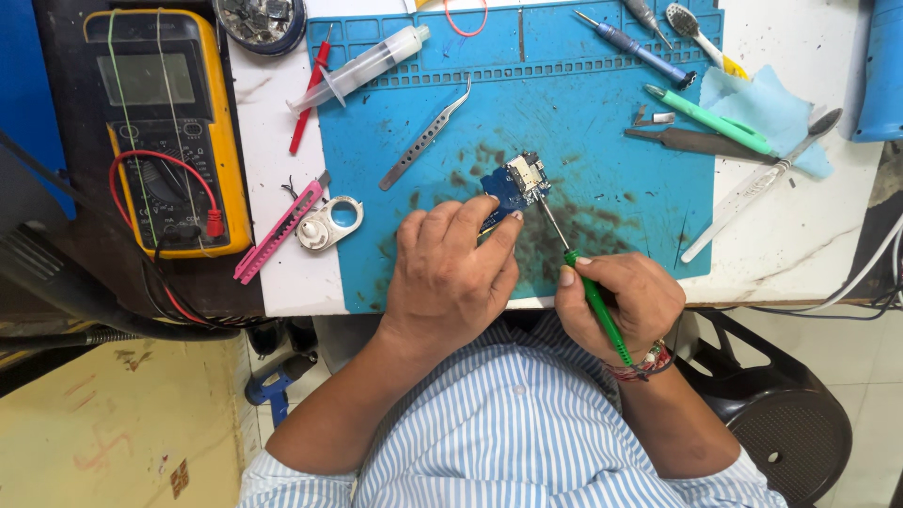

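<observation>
Along the left edge of the bench lies a yellow meter [167, 132] with red and black leads coiled over it, and beside it, on the white top, a pink tool [278, 232] and a small metal ring piece [331, 224]. Toward the far edge a clear syringe [362, 66] rests across the corner of the blue mat [602, 141], with bent tweezers [425, 139] lying loose on the mat below it.

Near the middle of the mat's front edge, the left hand [450, 273] is curled down, its fingertips pressed together on the near end of a small blue circuit board [515, 186], pinning it flat to the stained mat. The board looks light, thin and stiff, and likely fragile where its small metal parts sit; the bare edges seem the safest place to hold it, as the fingers do now.

Just right of it, the right hand [616, 299] has its fingers closed around a green-handled screwdriver [581, 282], held like a pen, the thin metal tip reaching up to touch the board's near right side.

At the mat's right edge lie a green pen-like tool [707, 119], a dark flat blade [701, 143], a light blue cloth [771, 111] and a white brush [743, 199].
</observation>
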